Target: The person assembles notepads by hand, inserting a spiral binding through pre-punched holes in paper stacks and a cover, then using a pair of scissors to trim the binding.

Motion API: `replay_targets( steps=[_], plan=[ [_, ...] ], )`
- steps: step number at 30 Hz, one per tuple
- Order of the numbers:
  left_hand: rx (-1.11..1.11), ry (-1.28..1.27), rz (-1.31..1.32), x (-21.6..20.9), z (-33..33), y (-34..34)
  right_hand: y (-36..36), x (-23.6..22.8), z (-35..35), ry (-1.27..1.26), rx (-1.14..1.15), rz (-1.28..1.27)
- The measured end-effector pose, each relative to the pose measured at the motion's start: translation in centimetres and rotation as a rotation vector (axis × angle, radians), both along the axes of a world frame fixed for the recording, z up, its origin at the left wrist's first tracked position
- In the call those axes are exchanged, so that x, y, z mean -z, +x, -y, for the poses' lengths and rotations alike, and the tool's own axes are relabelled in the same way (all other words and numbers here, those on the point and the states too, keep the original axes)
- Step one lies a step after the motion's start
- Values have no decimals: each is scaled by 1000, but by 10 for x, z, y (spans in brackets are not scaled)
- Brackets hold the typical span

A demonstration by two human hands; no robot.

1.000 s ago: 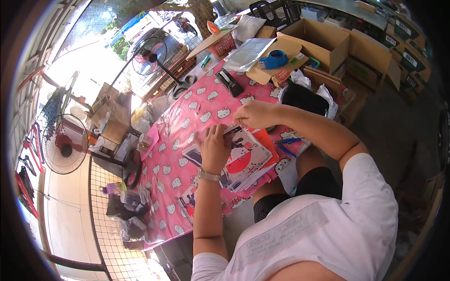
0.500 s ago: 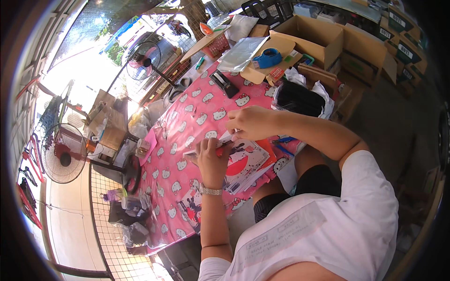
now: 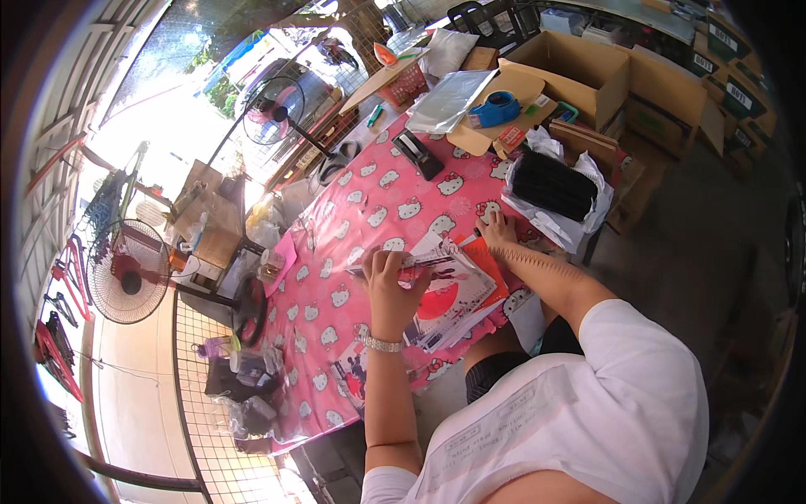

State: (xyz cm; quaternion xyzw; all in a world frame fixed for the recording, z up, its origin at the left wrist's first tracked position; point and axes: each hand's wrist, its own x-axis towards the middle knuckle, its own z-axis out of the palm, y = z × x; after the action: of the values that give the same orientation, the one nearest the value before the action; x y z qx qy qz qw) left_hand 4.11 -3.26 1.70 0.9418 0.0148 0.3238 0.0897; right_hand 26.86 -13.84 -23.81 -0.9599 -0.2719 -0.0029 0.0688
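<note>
My left hand [image 3: 391, 290], with a metal watch at the wrist, pinches the edge of a thin booklet [image 3: 418, 262] raised above the table. A long dark spiral binding coil [image 3: 537, 258] runs out from the booklet's edge and passes across my right forearm. My right hand [image 3: 499, 230] is down on the table beyond the sheets, fingers curled over a small dark thing mostly hidden beneath them. Under the booklet lies a pile of printed sheets [image 3: 460, 301] with red and black pictures, and an orange sheet [image 3: 497, 270] shows along its right side.
A pink patterned cloth [image 3: 369, 220] covers the table. Toward the back stand a black tape dispenser [image 3: 417, 154], a blue tape gun [image 3: 494, 109] and open cardboard boxes [image 3: 571, 71]. Black coils in white wrapping [image 3: 554, 183] lie right. Fans [image 3: 128, 273] stand left.
My right hand has left the booklet's edge and moved right to the table. The loose coil now shows stretched across the forearm. My left hand keeps its hold; the view has shifted slightly.
</note>
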Motion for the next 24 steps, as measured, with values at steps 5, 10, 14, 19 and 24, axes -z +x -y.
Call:
replay_targets(
  steps=[5, 10, 14, 19, 24],
  plan=[
    [77, -101, -105, -3, -11, -13, 17, -97, 2, 415, -235, -332],
    [41, -93, -52, 4, 3, -10, -45, -244, 56, 1159, -942, -1447],
    [16, -48, 7, 6, 9, -13, -51, -262, 73, 535, -1030, -1090],
    [7, -63, 12, 2, 10, -17, -62, -273, 74, 900, -1121, -1533],
    [13, -84, 10, 2, 9, -24, -66, -276, 65, 1089, -1229, -1714]
  ],
)
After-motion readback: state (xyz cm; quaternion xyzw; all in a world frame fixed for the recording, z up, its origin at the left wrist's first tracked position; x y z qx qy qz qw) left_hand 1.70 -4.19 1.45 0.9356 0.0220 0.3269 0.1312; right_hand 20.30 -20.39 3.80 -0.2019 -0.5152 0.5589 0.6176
